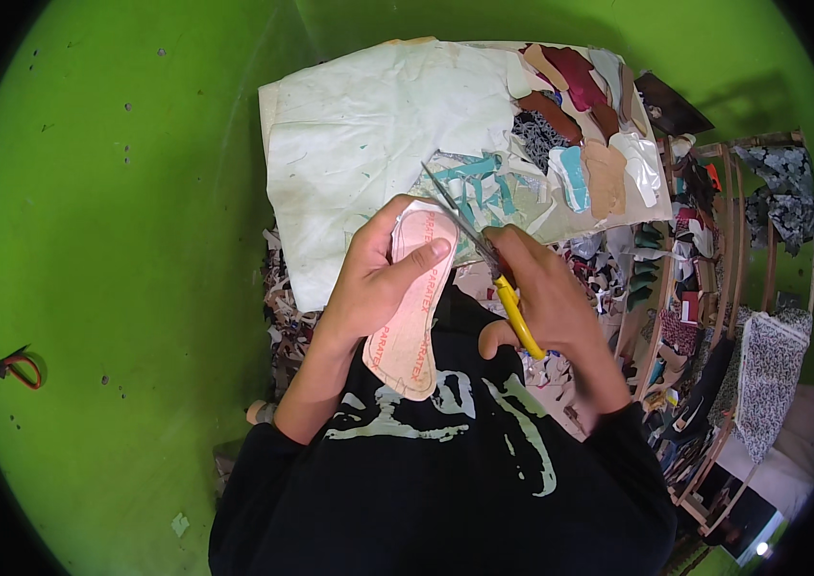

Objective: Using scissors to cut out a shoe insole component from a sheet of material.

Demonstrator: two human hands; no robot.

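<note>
My left hand (383,269) grips a tan shoe insole (411,317) with red print, its thumb pressed on the upper part. A thin white edge shows at the insole's top and left side. In my right hand (551,293) is a pair of scissors (519,318) with yellow handles. The blades point up and to the left, and they lie beside the insole's upper right edge. Whether the blades touch the insole I cannot tell. Beyond both hands, a heap of teal and white offcuts (484,187) lies on the white-covered table (349,144).
Cut insoles and material pieces in tan (605,178), teal and white (573,178), and dark red (575,79) lie at the table's right end. To the right stands a wooden rack (728,221) with hanging fabric. Scraps (296,336) cover the floor. Red-handled pliers (5,368) hang at far left.
</note>
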